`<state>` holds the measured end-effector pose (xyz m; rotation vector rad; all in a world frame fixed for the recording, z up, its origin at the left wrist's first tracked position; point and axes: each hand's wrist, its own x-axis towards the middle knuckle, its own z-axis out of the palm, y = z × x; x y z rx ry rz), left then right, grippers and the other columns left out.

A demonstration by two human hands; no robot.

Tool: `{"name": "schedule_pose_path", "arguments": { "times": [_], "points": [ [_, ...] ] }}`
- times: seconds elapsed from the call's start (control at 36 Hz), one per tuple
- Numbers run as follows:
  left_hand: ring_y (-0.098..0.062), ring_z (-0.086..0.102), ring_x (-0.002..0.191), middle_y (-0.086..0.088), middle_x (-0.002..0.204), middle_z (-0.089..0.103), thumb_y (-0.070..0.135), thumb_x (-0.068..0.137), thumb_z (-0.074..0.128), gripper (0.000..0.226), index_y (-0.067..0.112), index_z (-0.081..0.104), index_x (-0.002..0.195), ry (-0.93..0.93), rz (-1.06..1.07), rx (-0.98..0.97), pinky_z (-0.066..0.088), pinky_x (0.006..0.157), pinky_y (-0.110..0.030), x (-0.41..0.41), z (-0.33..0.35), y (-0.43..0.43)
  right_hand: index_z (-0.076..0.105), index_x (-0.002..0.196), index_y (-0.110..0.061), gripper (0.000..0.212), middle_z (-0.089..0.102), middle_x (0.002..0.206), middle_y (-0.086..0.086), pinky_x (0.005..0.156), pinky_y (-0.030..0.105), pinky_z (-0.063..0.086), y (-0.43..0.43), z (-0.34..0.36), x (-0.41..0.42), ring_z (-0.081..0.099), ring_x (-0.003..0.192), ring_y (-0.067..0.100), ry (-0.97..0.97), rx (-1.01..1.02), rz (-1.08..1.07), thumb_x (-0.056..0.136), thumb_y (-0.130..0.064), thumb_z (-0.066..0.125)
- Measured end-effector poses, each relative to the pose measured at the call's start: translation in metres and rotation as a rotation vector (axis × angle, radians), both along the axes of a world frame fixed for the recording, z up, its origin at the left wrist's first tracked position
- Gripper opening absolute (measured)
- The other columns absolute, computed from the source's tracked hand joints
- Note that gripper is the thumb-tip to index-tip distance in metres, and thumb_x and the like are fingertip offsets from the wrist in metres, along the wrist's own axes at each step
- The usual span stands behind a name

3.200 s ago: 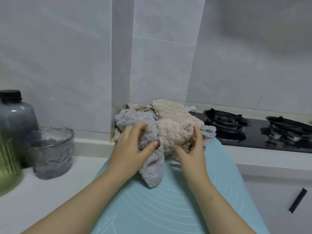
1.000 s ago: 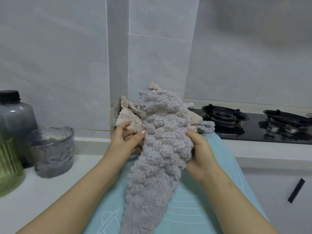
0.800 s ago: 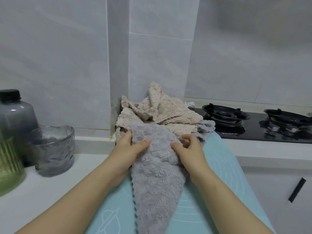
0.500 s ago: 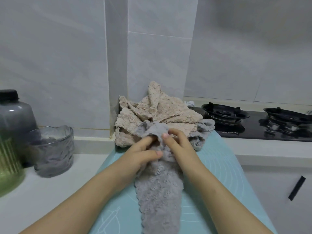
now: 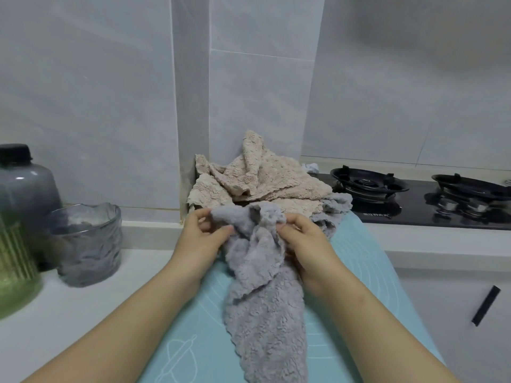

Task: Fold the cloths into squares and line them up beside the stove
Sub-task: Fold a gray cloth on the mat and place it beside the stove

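Head view: we look down at our two bare hands over a teal mat (image 5: 356, 261) spread on the white counter (image 5: 83, 305). Our left hand (image 5: 203, 239) pinches the upper left corner of a grey cloth (image 5: 265, 294) between thumb and fingers, and our right hand (image 5: 307, 239) grips the same cloth's top edge on the other side, fingers curled into the fabric. Both hands are closed on the cloth, with its top edge bunched and sagging between them. Below our hands the cloth hangs and trails down the middle of the mat toward us, crumpled and narrow, its scalloped edge showing on the left side.

Behind the hands, a heap of beige cloths (image 5: 257, 181) lies rumpled against the tiled wall corner, one peak leaning up on the tile. Another grey cloth (image 5: 336, 204) pokes out from under the heap on the right side, lying on the mat's far end. None of these cloths is folded.

To the right of the heap sits the black stove (image 5: 431, 208), its near burner (image 5: 367, 183) just beside the beige cloths and a second burner (image 5: 470, 187) farther right. On the left of the counter stand a ribbed glass bowl (image 5: 88, 244), a dark-capped smoky jar (image 5: 25, 189) behind it, and a green ribbed vessel (image 5: 13, 272) at the frame's edge, all well apart from the mat. A black handle (image 5: 485, 305) shows on the white cabinet front at lower right.
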<state>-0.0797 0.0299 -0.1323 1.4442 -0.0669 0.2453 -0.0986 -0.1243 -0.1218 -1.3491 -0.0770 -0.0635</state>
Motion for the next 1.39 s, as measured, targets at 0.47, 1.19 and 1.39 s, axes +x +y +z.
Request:
{"name": "schedule_pose_path", "arguments": {
  "times": [0.47, 1.19, 1.39],
  "points": [
    [-0.025, 0.061, 0.105, -0.002, 0.125, 0.056, 0.015, 0.086, 0.063, 0.037, 0.041, 0.053, 0.11, -0.023, -0.042, -0.042, 0.049, 0.094, -0.048, -0.001, 0.002, 0.01, 0.028, 0.145, -0.011, 0.057, 0.029, 0.152, 0.007, 0.112, 0.033, 0.022, -0.026, 0.013, -0.012, 0.029, 0.139, 0.023, 0.032, -0.166, -0.108, 0.099, -0.044, 0.028],
    [-0.017, 0.041, 0.047, -0.01, 0.067, 0.049, -0.009, 0.082, 0.033, 0.04, 0.017, 0.061, 0.092, 0.242, -0.219, 0.348, 0.027, 0.044, -0.017, -0.041, 0.033, 0.048, 0.057, 0.077, -0.009, 0.012, 0.061, 0.051, 0.003, 0.034, 0.013, 0.04, -0.078, 0.026, -0.048, 0.053, 0.034, 0.006, 0.267, -0.26, -0.169, 0.088, -0.006, 0.058],
    [-0.014, 0.046, 0.112, 0.008, 0.121, 0.047, 0.032, 0.091, 0.055, 0.034, 0.026, 0.049, 0.124, 0.077, -0.064, 0.779, 0.033, 0.086, -0.025, -0.019, 0.011, 0.044, 0.051, 0.08, -0.009, 0.014, 0.049, 0.069, 0.013, 0.047, 0.024, 0.031, -0.085, -0.007, -0.022, 0.042, 0.054, 0.021, 0.178, -0.641, -0.341, 0.082, -0.01, 0.064]
  ]
}}
